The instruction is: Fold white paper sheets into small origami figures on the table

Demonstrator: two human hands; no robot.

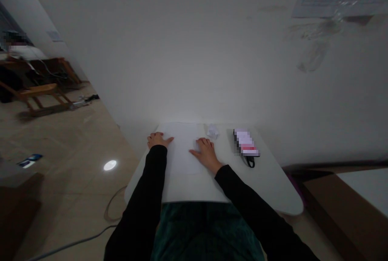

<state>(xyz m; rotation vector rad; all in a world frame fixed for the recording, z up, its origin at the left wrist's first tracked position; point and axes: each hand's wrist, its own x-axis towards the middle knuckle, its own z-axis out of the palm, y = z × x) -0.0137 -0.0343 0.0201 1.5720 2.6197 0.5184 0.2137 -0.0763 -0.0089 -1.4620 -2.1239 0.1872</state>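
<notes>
A white sheet of paper lies flat on a small white table against the wall. My left hand rests at the sheet's left edge, fingers apart and thumb pointing inward. At the right edge, my right hand lies with its fingers spread and thumb on the paper. Neither hand grips anything. Just beyond my right hand sits a crumpled piece of white paper. To the right of that, a phone with a lit screen and a black strap lies on the table.
The wall rises directly behind the table. A cardboard box stands on the right. Cables run across the floor at the left. Farther back are a wooden chair and a person in white at a desk.
</notes>
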